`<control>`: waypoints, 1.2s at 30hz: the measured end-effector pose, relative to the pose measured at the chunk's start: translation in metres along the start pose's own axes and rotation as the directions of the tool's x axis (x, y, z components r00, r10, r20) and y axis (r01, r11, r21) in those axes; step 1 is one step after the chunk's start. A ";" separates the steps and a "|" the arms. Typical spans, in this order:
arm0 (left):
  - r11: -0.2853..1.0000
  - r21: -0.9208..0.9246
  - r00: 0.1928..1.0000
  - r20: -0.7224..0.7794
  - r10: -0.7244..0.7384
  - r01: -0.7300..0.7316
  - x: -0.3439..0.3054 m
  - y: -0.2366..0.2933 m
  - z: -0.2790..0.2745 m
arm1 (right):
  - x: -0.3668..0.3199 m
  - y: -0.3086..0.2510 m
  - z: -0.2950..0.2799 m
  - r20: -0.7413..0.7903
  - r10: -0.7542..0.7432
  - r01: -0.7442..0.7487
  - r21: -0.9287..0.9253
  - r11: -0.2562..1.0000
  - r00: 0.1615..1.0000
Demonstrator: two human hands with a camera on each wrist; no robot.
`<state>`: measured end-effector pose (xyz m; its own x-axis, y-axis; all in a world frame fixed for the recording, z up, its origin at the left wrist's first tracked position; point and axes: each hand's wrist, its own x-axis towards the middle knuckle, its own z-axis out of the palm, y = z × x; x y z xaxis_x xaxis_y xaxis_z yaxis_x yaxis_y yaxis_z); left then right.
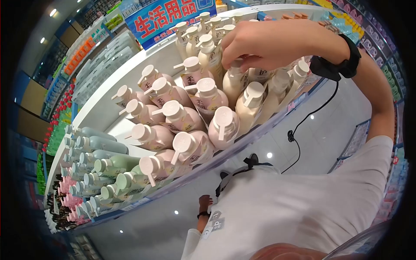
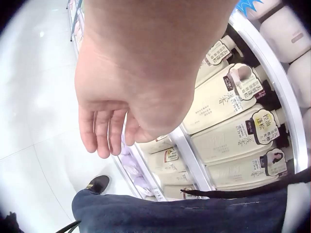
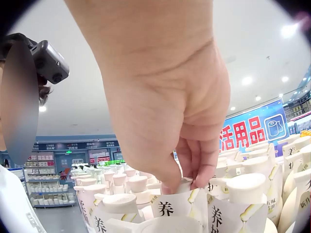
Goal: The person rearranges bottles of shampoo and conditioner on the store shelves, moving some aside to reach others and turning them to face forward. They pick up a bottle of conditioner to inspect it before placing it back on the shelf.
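My right hand [image 1: 266,45] reaches over a crowded display of pump bottles. Its thumb and fingers pinch the pump top of a cream pump bottle [image 1: 234,85], which stands among other cream bottles. The right wrist view shows the gripped cap [image 3: 184,184] between thumb and fingertips, just above a label. Beside it stands another cream bottle [image 1: 251,97] with its spout toward me. Pink pump bottles [image 1: 173,115] fill the middle of the display. My left hand [image 2: 129,104] hangs by my side, fingers loosely bent, holding nothing, near a lower shelf of cream bottles [image 2: 228,104].
A clear raised edge [image 1: 247,134] runs along the display's front. Green bottles [image 1: 119,164] and blue bottles [image 1: 93,143] stand at its left end. A blue sign [image 1: 169,21] rises behind. A black cable [image 1: 303,125] dangles from my right wrist.
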<state>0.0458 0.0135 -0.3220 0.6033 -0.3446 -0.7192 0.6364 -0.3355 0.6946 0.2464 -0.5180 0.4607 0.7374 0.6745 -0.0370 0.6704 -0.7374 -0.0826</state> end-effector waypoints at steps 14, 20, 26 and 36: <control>0.914 0.402 0.998 -0.005 0.066 -0.058 0.020 0.060 0.048 | 0.000 0.003 -0.002 0.068 0.052 -0.054 0.018 0.998 0.996; 0.949 0.307 0.996 -0.081 -0.046 0.069 0.007 0.059 0.035 | 0.003 -0.005 -0.006 0.098 0.107 -0.089 -0.173 0.981 0.989; 0.947 0.312 0.994 -0.101 -0.046 0.075 0.001 0.057 0.029 | 0.005 0.006 0.003 0.036 0.069 -0.061 -0.176 0.983 0.997; 0.924 0.383 0.999 -0.045 0.010 0.008 0.006 0.058 0.029 | 0.005 -0.008 -0.002 0.016 0.259 -0.259 -0.026 0.966 0.966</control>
<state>0.0724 -0.0330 -0.2859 0.6308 -0.3083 -0.7121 0.4083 -0.6485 0.6424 0.2456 -0.5088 0.4632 0.8845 0.4607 -0.0731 0.4586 -0.8875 -0.0442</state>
